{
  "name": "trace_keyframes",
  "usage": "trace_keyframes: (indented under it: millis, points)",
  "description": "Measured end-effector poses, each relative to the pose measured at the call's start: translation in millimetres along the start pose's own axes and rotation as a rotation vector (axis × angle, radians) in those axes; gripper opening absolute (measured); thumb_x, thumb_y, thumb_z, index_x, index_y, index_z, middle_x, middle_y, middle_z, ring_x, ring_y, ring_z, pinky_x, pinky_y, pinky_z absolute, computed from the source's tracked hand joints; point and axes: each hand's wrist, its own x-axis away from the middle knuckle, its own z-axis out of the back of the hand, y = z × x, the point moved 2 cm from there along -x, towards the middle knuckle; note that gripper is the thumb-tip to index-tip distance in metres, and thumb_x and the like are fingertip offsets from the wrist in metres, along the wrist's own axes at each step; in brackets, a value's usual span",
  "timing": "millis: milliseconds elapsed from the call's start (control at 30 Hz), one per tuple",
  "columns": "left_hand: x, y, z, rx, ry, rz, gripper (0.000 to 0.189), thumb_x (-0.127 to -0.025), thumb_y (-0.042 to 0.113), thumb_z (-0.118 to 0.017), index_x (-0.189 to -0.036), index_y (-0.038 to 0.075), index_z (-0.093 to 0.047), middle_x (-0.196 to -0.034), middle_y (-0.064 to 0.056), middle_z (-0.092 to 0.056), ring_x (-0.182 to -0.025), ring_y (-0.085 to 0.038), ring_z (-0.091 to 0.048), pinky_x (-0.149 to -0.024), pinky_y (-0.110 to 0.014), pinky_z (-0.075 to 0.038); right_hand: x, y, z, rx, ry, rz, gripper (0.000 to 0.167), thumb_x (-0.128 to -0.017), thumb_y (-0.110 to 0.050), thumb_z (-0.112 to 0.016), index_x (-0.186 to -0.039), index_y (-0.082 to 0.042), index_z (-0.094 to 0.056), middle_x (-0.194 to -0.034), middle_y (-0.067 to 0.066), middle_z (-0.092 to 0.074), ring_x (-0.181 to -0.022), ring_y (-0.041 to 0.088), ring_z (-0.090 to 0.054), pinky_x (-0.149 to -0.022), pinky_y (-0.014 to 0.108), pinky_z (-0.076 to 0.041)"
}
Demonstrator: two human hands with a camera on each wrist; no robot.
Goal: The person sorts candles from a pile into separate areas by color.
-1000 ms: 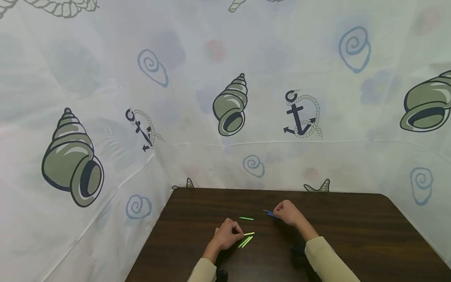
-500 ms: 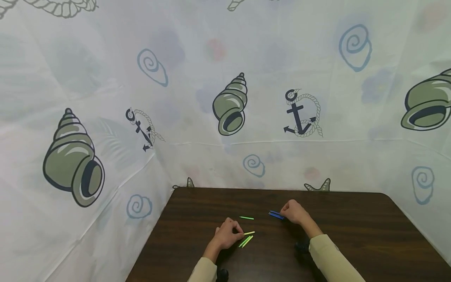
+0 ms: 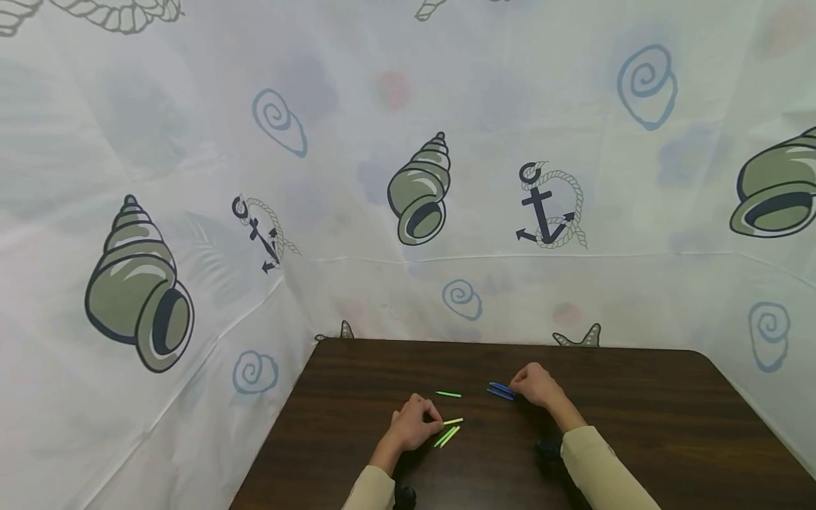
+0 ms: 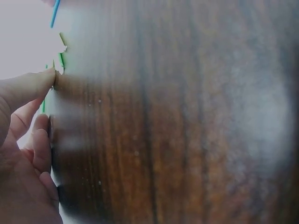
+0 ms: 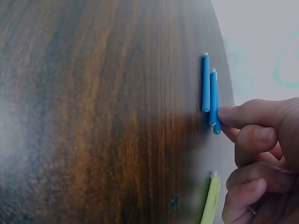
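Note:
Thin birthday candles with short white wicks lie on the table. My left hand (image 3: 413, 423) pinches one end of a yellow candle (image 3: 453, 421) between thumb and index finger. Just below it, a green candle (image 3: 441, 438) and a yellow-green candle (image 3: 450, 437) lie side by side at a slant. Another green candle (image 3: 449, 394) lies apart, farther back. On the right, my right hand (image 3: 538, 388) pinches the end of a blue candle (image 5: 217, 129). Beside that one lie two more blue candles (image 5: 206, 84), roughly parallel, as the right wrist view shows.
The dark brown wooden table (image 3: 637, 418) has rounded far corners. Behind and to the left hangs a white curtain (image 3: 357, 212) printed with shells and anchors. Black wrist straps (image 3: 547, 449) sit under the forearms. A yellow-green candle (image 5: 211, 200) shows low in the right wrist view.
My right hand has shifted a little to the right and the blue candles with it, now lying more neatly side by side. My left hand has stayed on the yellow candle.

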Motion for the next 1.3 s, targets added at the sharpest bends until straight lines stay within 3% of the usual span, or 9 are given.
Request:
trace_keyframes:
  millis: [133, 300, 533, 767, 1000, 1167, 1300]
  points:
    - [0.1, 1.1, 0.2, -0.008, -0.016, 0.013, 0.014, -0.098, 0.026, -0.079, -0.086, 0.025, -0.072, -0.111, 0.001, -0.055, -0.105, -0.023, -0.057, -0.090, -0.047, -0.034, 1.1, 0, -1, -0.005, -0.004, 0.002, 0.013, -0.099, -0.018, -0.074, -0.097, -0.009, -0.084, -0.100, 0.006, -0.080, -0.095, 0.025, -0.072, -0.088, 0.055, -0.056]
    - [-2.1, 0.8, 0.2, -0.008, -0.018, 0.019, 0.014, -0.098, 0.026, -0.079, -0.086, 0.026, -0.071, -0.111, 0.002, -0.055, -0.105, -0.023, -0.057, -0.089, -0.047, -0.034, 5.0, -4, -3, -0.007, -0.014, -0.003, 0.018, -0.100, -0.025, -0.075, -0.100, -0.009, -0.084, -0.102, 0.006, -0.079, -0.090, 0.023, -0.069, -0.079, 0.047, -0.055]
    - [-3.7, 0.9, 2.8, -0.004, -0.023, 0.014, 0.013, -0.099, 0.029, -0.077, -0.087, 0.026, -0.072, -0.113, 0.001, -0.056, -0.107, -0.024, -0.058, -0.090, -0.048, -0.035, 13.8, -14, -8, 0.038, -0.049, 0.008, 0.032, -0.093, -0.033, -0.085, -0.106, -0.007, -0.072, -0.097, 0.005, -0.071, -0.084, 0.022, -0.062, -0.074, 0.044, -0.050]
    - [-5.6, -10.9, -6.1, 0.030, -0.025, 0.021, 0.015, -0.098, 0.028, -0.078, -0.085, 0.029, -0.070, -0.111, 0.004, -0.055, -0.107, -0.024, -0.057, -0.091, -0.052, -0.035, 14.6, -13, -13, 0.027, -0.020, -0.004, 0.019, -0.095, -0.024, -0.082, -0.096, -0.010, -0.069, -0.090, 0.004, -0.067, -0.079, 0.022, -0.060, -0.070, 0.042, -0.046]
    - [-4.7, -6.9, -4.4, 0.026, -0.034, 0.022, 0.014, -0.099, 0.032, -0.077, -0.087, 0.030, -0.070, -0.113, 0.003, -0.055, -0.107, -0.024, -0.057, -0.092, -0.051, -0.035, 18.7, -15, -14, 0.028, -0.009, -0.009, 0.020, -0.096, -0.026, -0.080, -0.101, -0.010, -0.069, -0.092, 0.005, -0.068, -0.079, 0.023, -0.061, -0.070, 0.043, -0.047]
    - [-4.0, -10.1, -6.8, 0.022, -0.033, 0.028, 0.013, -0.098, 0.030, -0.077, -0.087, 0.030, -0.070, -0.112, 0.004, -0.055, -0.106, -0.023, -0.057, -0.091, -0.051, -0.034, 27.1, -29, -21, 0.015, 0.032, 0.070, 0.019, -0.098, -0.027, -0.078, -0.105, -0.011, -0.070, -0.097, 0.004, -0.070, -0.079, 0.021, -0.061, -0.069, 0.042, -0.049]
    - [-7.3, -13.8, -7.6, 0.014, -0.016, 0.021, 0.014, -0.097, 0.028, -0.078, -0.086, 0.029, -0.070, -0.111, 0.004, -0.055, -0.104, -0.022, -0.057, -0.090, -0.051, -0.035, 32.9, -46, -35, -0.033, -0.008, 0.193, 0.012, -0.098, -0.023, -0.079, -0.098, -0.014, -0.071, -0.090, 0.001, -0.066, -0.073, 0.019, -0.057, -0.065, 0.038, -0.046]
